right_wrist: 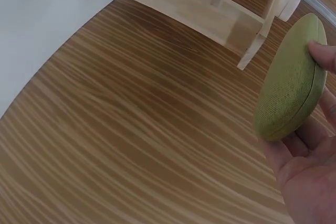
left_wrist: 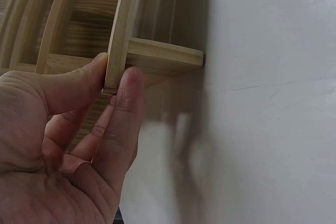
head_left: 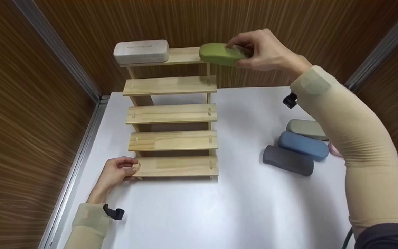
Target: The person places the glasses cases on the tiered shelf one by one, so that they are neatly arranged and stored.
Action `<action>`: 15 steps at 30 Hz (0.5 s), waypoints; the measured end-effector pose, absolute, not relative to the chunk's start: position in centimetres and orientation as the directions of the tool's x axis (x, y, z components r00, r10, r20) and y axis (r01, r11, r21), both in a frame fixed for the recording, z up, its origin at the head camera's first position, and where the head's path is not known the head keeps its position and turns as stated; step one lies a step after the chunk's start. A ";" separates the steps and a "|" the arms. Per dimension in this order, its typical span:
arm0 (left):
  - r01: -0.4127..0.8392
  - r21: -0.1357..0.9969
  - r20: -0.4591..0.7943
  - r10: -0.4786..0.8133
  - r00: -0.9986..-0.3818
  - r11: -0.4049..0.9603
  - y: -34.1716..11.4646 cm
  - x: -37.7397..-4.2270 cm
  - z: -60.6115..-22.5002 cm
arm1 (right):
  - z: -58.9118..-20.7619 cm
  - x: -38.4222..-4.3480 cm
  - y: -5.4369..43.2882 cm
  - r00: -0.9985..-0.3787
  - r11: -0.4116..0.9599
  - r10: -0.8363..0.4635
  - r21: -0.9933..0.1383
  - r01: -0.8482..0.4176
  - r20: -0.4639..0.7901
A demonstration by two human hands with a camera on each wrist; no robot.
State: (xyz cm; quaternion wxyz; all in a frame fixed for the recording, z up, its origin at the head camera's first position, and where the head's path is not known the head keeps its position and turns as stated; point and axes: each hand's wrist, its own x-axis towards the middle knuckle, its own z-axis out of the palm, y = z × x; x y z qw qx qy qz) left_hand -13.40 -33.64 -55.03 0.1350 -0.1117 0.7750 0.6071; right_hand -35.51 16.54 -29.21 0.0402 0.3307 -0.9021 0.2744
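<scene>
A pale wooden stepped rack (head_left: 173, 113) stands on the white table, its shelves rising toward the back wall. My left hand (head_left: 117, 172) pinches the left end of its lowest shelf; in the left wrist view thumb and fingertips close on the board's edge (left_wrist: 119, 40). My right hand (head_left: 264, 50) grips a green glasses case (head_left: 218, 54) by its right end, at the right end of the top shelf. The right wrist view shows the green case (right_wrist: 291, 80) tilted between thumb and fingers. A white glasses case (head_left: 141, 52) lies on the top shelf's left side.
Right of the rack, on the white table (head_left: 240, 207), lie a dark grey case (head_left: 288, 160), a blue case (head_left: 303, 146) and a grey-green case (head_left: 306, 129). A pink item (head_left: 334, 149) is mostly hidden by the right sleeve. Wood-grain walls (head_left: 192, 20) enclose the table.
</scene>
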 end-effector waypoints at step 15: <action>-0.340 0.908 -0.351 -0.001 -0.936 0.245 -33.4 -12.9 -55.1 | -27.8 -38.1 11.7 -0.765 0.620 -0.582 -0.458 -0.637 0.275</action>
